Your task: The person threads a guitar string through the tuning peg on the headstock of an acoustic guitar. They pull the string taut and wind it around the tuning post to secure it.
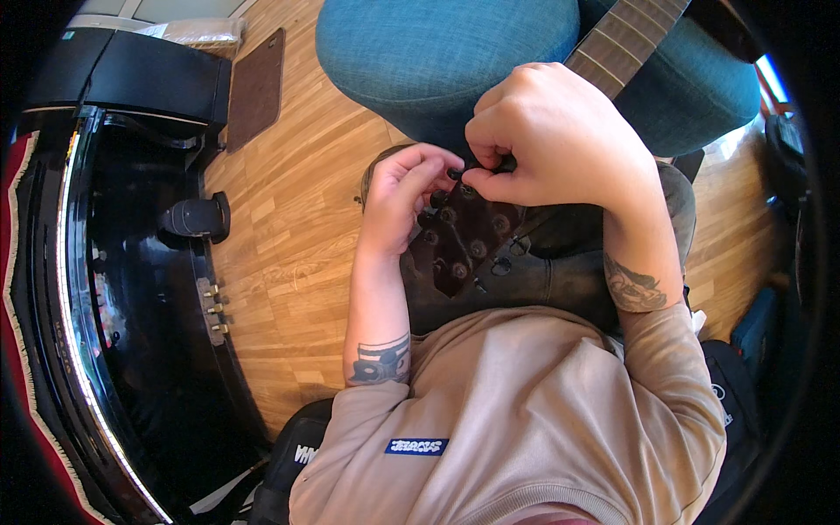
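Note:
A guitar's dark headstock lies over my lap, and its fretted neck runs up to the right across a blue upholstered ottoman. My left hand is at the upper left edge of the headstock, its thumb and fingers around a black tuning peg. Bent over the nut end is my right hand, its thumb and curled forefinger close to the same peg; whether they pinch a string or a small part is hidden. More tuner buttons stick out along the lower right edge.
A black upright piano with brass pedals stands at the left. The blue ottoman is ahead, with another blue seat beside it. A brown mat lies on the wood floor. Black bags are at the right.

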Available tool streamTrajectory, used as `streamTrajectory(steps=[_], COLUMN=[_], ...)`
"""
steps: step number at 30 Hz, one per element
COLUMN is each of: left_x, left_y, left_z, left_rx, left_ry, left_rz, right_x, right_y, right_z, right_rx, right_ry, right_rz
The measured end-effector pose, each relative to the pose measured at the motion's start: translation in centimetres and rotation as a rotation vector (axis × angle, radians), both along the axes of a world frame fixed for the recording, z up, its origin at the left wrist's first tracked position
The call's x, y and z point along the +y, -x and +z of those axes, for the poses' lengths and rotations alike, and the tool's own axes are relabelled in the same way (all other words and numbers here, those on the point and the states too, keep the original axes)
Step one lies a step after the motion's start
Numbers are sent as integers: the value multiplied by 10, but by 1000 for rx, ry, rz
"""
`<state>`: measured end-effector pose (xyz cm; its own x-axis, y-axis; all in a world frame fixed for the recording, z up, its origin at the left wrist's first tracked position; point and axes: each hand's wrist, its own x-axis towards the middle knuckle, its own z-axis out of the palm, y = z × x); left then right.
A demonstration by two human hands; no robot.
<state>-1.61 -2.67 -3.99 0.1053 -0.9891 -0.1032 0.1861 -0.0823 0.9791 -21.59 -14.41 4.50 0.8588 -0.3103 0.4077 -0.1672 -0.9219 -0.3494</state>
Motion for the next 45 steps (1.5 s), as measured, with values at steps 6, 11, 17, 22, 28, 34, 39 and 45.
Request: streamTrajectory(steps=[6, 11, 17, 22, 28, 34, 39, 45], left_x=[4, 1, 2, 3, 2, 4, 6, -1], left_y=[0, 5, 5, 7, 9, 5, 5, 6], left_z=[-6, -10, -3, -4, 3, 5, 5, -7], left_rx=[-87, -88, -65, -104, -129, -86, -69, -10], left_ry=[-5, 164, -32, -12, -41, -48, 44, 158], left_rz=[-46, -86, -4, 20, 48, -4, -56, -34], right_x=[1, 0, 0, 1, 0, 0, 0, -1], right_y=[0, 0, 1, -1, 1, 1, 0, -1], right_z=[2, -4, -2, 1, -1, 0, 1, -1], right_rx=[32, -22, -22, 31, 5, 13, 26, 33], right_ry=[-4, 41, 30, -10, 17, 0, -16, -9], right_rz=[-1, 3, 10, -4, 5, 4, 6, 12])
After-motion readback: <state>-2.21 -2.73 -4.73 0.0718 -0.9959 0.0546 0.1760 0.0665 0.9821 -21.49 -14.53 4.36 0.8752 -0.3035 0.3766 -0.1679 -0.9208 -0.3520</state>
